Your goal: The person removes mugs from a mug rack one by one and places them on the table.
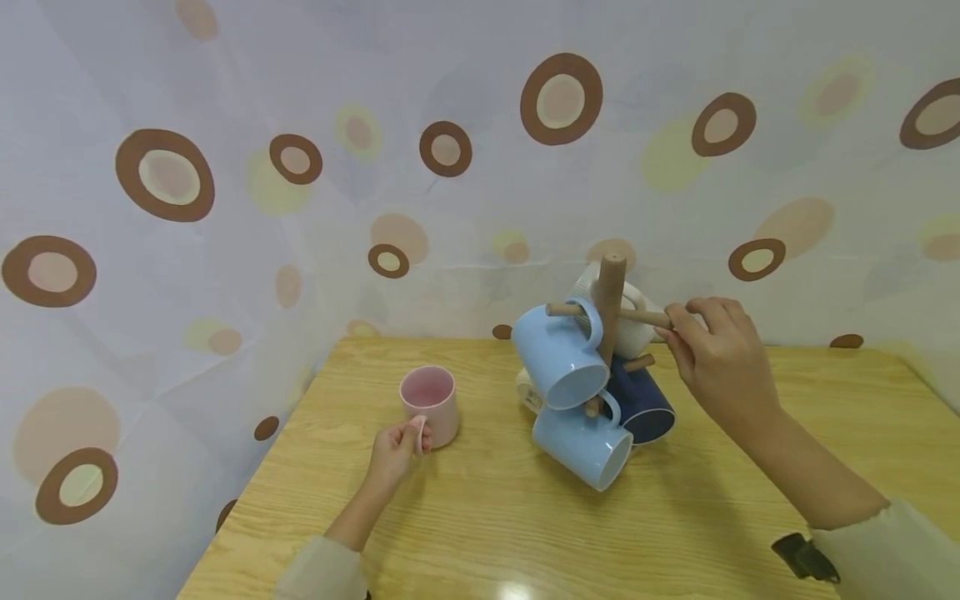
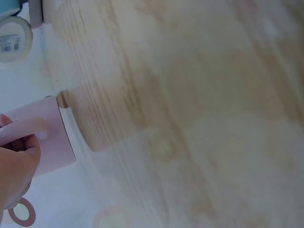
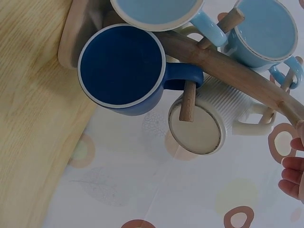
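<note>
My left hand (image 1: pixel 393 457) pinches the handle of a pink mug (image 1: pixel 444 410), which is upright at the left of the table; whether its base touches the wood I cannot tell. To the right, a wooden mug tree (image 1: pixel 611 292) holds several mugs. My right hand (image 1: pixel 726 362) grips the end of its bare upper right peg (image 1: pixel 643 317). Two light blue mugs hang at the front, one upper (image 1: pixel 551 354) and one lower (image 1: pixel 579 442). A dark blue mug (image 3: pixel 121 66) hangs low on the right. Behind the post is a ribbed white mug (image 3: pixel 213 109), partly hidden in the head view.
The wooden table (image 1: pixel 480 525) runs back to a wall covering (image 1: pixel 480 208) patterned with ovals. Behind the light blue mugs, a cream mug (image 1: pixel 528 392) shows its labelled base. The tree's base (image 3: pixel 78 35) is visible in the right wrist view.
</note>
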Tool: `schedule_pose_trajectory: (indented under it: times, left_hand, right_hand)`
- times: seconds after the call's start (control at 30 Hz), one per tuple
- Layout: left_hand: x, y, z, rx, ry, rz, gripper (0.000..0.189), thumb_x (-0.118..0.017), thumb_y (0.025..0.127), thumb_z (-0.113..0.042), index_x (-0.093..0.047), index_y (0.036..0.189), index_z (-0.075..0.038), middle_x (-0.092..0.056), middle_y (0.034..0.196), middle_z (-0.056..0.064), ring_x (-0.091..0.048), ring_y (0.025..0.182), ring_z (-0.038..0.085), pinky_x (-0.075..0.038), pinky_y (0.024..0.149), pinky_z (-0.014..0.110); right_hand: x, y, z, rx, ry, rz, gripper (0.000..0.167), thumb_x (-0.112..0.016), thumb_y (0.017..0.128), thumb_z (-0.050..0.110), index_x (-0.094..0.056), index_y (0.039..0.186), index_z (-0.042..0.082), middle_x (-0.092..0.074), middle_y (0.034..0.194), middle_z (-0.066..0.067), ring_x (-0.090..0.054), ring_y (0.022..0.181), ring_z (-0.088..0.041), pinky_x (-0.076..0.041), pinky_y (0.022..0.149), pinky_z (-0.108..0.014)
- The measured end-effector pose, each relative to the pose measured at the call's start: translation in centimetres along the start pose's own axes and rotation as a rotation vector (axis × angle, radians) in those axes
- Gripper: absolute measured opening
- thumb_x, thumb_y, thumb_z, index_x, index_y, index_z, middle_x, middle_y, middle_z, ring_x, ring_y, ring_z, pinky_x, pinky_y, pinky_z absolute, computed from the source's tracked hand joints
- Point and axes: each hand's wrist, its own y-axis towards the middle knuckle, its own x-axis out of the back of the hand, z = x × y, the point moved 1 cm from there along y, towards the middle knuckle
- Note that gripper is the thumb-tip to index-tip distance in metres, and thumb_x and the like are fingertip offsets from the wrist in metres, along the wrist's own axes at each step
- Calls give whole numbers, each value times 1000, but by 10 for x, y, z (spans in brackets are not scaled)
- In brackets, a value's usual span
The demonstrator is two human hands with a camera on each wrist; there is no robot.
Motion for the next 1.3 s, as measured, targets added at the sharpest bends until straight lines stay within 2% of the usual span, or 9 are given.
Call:
schedule_pose_trajectory:
  times: [0.37,0.67,0.9,1.3]
  left_hand:
    - [2,6,3,-3,2,0,39,-46,97,-16,-59,86,19,-60,64,-2,-55,60,3,-50,62,16]
    - [2,11,1,9,-6,23,39,-45,98,-19,-59,88,17,-60,69,-1,-56,63,5,-51,66,19]
    - [2,11,5,-15,-28,31,38,-44,98,-14,-58,85,19,-58,67,0,-55,61,5,-50,62,18]
    - [3,7,5,-5,-29,42,39,-45,98,-17,-59,87,17,-60,70,4,-56,65,6,-51,66,19]
  right_hand:
    - [0,1,0,-16,26,-10,48,-39,99,35,-61,90,-7,-56,79,-23,-51,76,-40,-43,72,-50]
    - [1,-1,-1,-31,-2,44,50,-37,100,35,-60,91,-8,-55,80,-23,-50,79,-40,-45,73,-49]
    - [1,-2,0,-43,-3,68,51,-36,100,35,-62,93,-9,-56,82,-24,-50,80,-40,-45,74,-49]
    - [0,-1,2,-23,3,5,49,-39,99,33,-61,92,-10,-59,81,-24,-52,79,-41,-45,74,-49]
